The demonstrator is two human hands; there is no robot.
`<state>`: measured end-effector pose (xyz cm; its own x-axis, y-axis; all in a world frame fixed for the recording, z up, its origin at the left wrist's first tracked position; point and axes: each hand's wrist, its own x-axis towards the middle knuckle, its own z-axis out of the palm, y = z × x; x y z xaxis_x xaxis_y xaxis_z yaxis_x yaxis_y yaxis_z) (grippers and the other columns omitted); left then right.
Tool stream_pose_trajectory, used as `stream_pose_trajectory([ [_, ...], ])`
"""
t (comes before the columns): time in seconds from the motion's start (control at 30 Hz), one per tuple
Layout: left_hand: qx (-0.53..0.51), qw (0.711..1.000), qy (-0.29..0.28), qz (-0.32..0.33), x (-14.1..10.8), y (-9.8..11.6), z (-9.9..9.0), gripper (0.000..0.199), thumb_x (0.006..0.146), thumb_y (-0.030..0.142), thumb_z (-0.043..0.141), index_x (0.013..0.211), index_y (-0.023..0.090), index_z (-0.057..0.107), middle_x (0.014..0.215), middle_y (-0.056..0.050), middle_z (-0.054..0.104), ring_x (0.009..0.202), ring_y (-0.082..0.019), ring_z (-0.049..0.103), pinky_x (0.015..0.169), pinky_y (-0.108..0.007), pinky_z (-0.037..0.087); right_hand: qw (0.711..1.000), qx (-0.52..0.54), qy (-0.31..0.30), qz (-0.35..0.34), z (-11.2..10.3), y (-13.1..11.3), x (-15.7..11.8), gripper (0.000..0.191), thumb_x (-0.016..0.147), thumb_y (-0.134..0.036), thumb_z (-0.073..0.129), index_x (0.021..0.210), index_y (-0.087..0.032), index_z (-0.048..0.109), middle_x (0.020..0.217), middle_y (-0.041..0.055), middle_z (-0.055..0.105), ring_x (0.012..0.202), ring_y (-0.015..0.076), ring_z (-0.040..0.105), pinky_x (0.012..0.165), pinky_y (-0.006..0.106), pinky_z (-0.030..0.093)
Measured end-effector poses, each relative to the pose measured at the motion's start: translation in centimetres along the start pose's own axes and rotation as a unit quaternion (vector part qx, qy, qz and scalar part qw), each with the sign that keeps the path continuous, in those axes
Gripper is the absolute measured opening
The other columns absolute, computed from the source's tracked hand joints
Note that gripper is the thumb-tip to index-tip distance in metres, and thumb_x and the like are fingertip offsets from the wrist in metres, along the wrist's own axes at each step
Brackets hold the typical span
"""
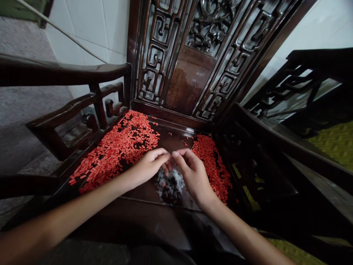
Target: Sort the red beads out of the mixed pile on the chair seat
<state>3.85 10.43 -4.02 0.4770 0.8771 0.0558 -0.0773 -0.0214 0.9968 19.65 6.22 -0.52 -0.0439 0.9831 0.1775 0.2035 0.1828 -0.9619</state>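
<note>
My left hand (153, 162) and my right hand (194, 175) meet over the middle of a dark wooden seat (171, 141), fingertips nearly touching. Both are closed in a pinch of thumb and forefinger; whatever lies between the tips is too small to make out. Just below them is a loose heap of small whitish, translucent bits (178, 180), with a red speck among them. Many short red pieces (118, 147) spread over the left side of the seat. To the right of my right hand lies another pile of small red pieces (211, 158).
A tall carved backrest (190, 81) rises behind the seat, and wooden armrests (68, 75) flank it. A second dark carved piece of furniture (303, 84) stands at the right. A pale cable (63, 31) runs along the white tiled wall (116, 22).
</note>
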Motion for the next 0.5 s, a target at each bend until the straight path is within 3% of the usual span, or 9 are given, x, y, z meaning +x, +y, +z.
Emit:
stream_pose_trajectory([
  [0.13,0.123,0.991,0.051,0.001,0.3,-1.2,-1.0,0.024,0.099,0.034,0.049,0.085,0.018,0.06,0.076,-0.001,0.066,0.065,-0.015,0.063,0.069,-0.029,0.049,0.998,-0.053,0.033,0.015,-0.3,1.1,0.1,0.027,0.098,-0.044,0.061,0.089,-0.019,0.065,0.079,-0.0007,0.061,0.073,0.0148,0.052,0.067,0.025,0.041],
  [0.33,0.432,0.896,0.036,0.102,-0.2,-0.6,-2.5,0.017,0.1,0.029,0.053,0.101,0.021,0.068,0.099,-0.003,0.07,0.096,-0.021,0.064,0.089,-0.035,0.047,0.995,-0.083,0.045,0.029,-1.0,1.8,0.0,0.031,0.098,-0.048,0.058,0.088,-0.019,0.062,0.077,-0.0007,0.058,0.072,0.0156,0.051,0.067,0.027,0.041],
  [0.43,0.498,0.857,0.042,0.127,-0.2,-0.6,-2.9,0.015,0.099,0.029,0.058,0.102,0.02,0.069,0.106,-0.005,0.069,0.107,-0.024,0.06,0.098,-0.04,0.045,0.994,-0.081,0.061,0.031,-1.7,2.0,0.1,0.031,0.097,-0.048,0.058,0.085,-0.02,0.06,0.076,-0.0007,0.058,0.071,0.0158,0.051,0.067,0.027,0.04],
  [0.5,0.497,0.857,0.034,0.135,-0.2,-0.8,-2.7,0.015,0.098,0.03,0.061,0.105,0.02,0.069,0.108,-0.005,0.069,0.11,-0.024,0.059,0.1,-0.041,0.044,0.993,-0.082,0.075,0.033,-2.2,2.1,0.2,0.03,0.097,-0.048,0.058,0.083,-0.021,0.058,0.075,-0.0006,0.058,0.072,0.0164,0.053,0.068,0.028,0.041],
])
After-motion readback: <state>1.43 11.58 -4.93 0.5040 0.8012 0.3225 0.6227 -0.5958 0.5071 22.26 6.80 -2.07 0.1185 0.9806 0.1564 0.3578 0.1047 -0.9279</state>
